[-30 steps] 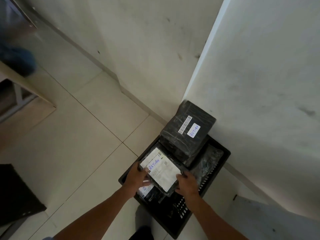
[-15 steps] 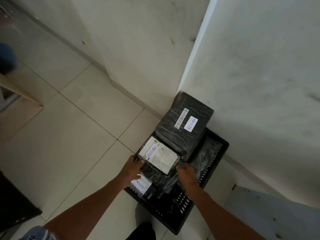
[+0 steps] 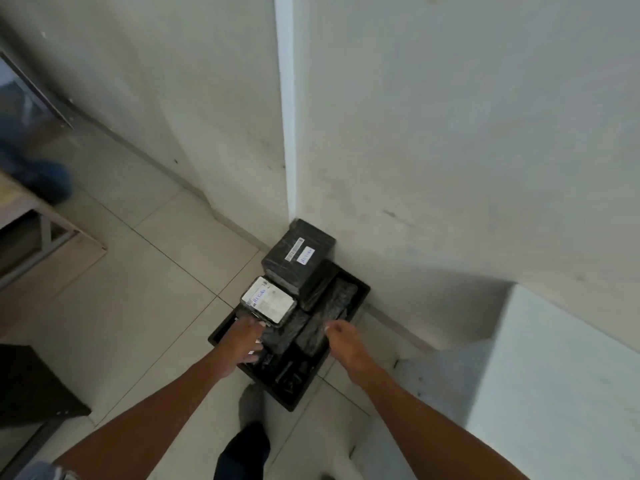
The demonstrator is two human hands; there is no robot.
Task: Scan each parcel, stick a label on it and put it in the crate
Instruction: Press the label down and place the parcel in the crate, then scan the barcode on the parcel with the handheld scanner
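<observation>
Dim, flat light; a soft shadow lies on the wall (image 3: 450,299) right of the crate (image 3: 362,291) (its black contents murky); far left of it, edges blur and bend

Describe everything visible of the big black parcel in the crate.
The big black parcel is a block wrapped in dark plastic film, with a white barcode strip and a handwritten white label on top. It tops other parcels at the far end of the crate, by the wall corner. Left hand and right hand are off it.
</observation>
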